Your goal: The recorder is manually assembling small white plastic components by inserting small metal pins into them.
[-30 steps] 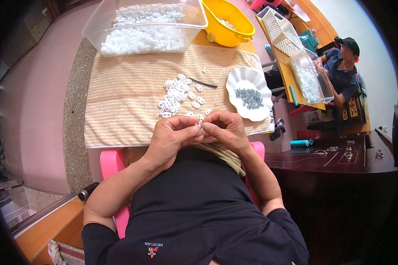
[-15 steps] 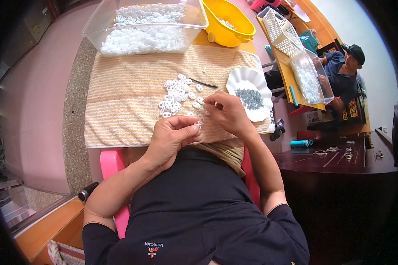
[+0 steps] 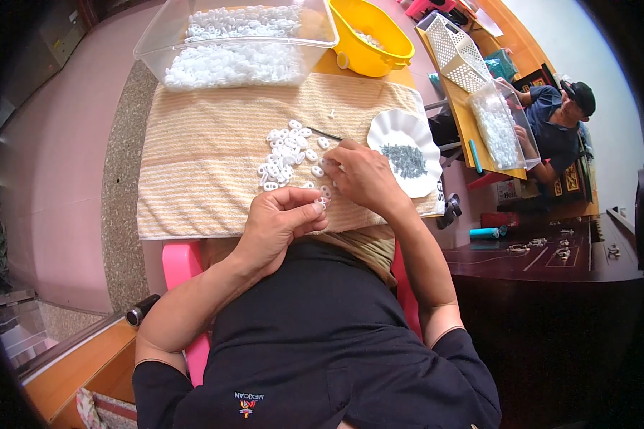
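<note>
A small white plastic piece (image 3: 322,203) is pinched between the thumb and forefinger of my left hand (image 3: 283,218), just above the near part of the striped towel (image 3: 193,161). To its right my right hand (image 3: 365,171) hovers low over the towel with bent fingers drawn together; whatever is at its fingertips is hidden. Several loose white oval pieces with two holes (image 3: 317,171) lie by those fingers. Left of them is a heap of the same pieces (image 3: 285,154). A thin dark rod (image 3: 322,133) lies behind, its right end covered by my right hand.
A white scalloped dish (image 3: 383,125) holding small grey slivers (image 3: 404,161) stands right. Behind are a clear bin (image 3: 150,50) of white pieces and a yellow tub (image 3: 390,63). At another table, a person (image 3: 554,118) sits by a clear box (image 3: 529,154) of white parts.
My right hand has shifted a little away from me and now covers the rod's right end. My left hand keeps its place. The other person's head has moved slightly right and tilted.
</note>
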`<action>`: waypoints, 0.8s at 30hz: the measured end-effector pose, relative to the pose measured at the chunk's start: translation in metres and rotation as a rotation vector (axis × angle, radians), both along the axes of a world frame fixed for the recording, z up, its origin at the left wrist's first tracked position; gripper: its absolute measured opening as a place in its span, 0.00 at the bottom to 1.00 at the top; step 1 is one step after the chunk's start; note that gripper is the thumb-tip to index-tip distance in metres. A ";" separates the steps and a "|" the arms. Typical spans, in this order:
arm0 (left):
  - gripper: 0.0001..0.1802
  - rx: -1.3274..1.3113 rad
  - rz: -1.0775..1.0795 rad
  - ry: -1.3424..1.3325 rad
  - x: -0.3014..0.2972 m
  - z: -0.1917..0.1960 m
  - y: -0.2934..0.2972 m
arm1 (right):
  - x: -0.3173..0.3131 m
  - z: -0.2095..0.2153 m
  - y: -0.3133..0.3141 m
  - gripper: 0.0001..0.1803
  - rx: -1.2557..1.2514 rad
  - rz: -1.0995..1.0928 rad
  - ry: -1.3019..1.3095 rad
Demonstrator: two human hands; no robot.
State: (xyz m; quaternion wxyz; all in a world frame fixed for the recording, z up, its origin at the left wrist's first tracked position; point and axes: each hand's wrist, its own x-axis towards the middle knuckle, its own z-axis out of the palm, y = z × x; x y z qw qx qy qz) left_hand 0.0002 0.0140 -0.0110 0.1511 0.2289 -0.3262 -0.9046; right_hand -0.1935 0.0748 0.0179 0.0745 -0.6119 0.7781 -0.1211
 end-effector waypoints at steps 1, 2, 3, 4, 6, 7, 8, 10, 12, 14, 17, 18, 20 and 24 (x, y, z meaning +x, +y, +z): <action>0.09 0.000 -0.001 0.002 0.000 0.000 0.000 | 0.000 0.000 0.000 0.09 0.000 0.000 0.000; 0.09 0.000 -0.001 0.002 0.000 0.000 0.000 | 0.001 -0.001 -0.001 0.09 -0.015 -0.007 -0.022; 0.09 0.000 -0.003 0.004 0.000 0.000 0.000 | 0.001 -0.001 -0.001 0.08 -0.029 -0.015 -0.044; 0.09 -0.001 -0.004 0.005 0.000 0.000 0.000 | 0.002 -0.002 -0.001 0.08 -0.030 -0.015 -0.044; 0.09 0.000 -0.005 0.004 0.000 0.000 0.000 | 0.003 -0.003 -0.001 0.08 -0.061 -0.028 -0.065; 0.09 0.000 -0.006 0.002 0.000 0.000 0.000 | 0.003 -0.004 0.000 0.08 -0.062 -0.029 -0.065; 0.09 0.000 -0.006 0.002 0.000 0.000 0.000 | 0.002 -0.005 0.000 0.08 -0.076 -0.023 -0.059; 0.09 -0.001 -0.009 0.007 0.000 0.000 0.000 | 0.002 -0.005 0.000 0.08 -0.091 -0.018 -0.054; 0.09 -0.002 -0.009 0.007 0.000 0.001 -0.001 | 0.002 -0.005 0.000 0.08 -0.090 -0.018 -0.075; 0.09 -0.001 -0.010 0.007 0.000 0.001 -0.001 | 0.002 -0.005 -0.001 0.08 -0.087 -0.013 -0.083; 0.09 0.002 -0.009 0.009 0.000 0.001 -0.001 | 0.001 -0.006 0.000 0.08 -0.105 0.000 -0.110; 0.09 0.004 -0.008 0.011 0.000 0.000 -0.001 | 0.001 -0.006 0.000 0.09 -0.126 0.009 -0.129; 0.09 0.005 -0.010 0.012 0.000 0.001 -0.001 | -0.001 -0.009 0.004 0.10 -0.188 0.036 -0.170; 0.09 0.013 0.008 0.013 0.000 0.004 -0.001 | -0.002 -0.010 0.011 0.14 -0.303 0.103 -0.320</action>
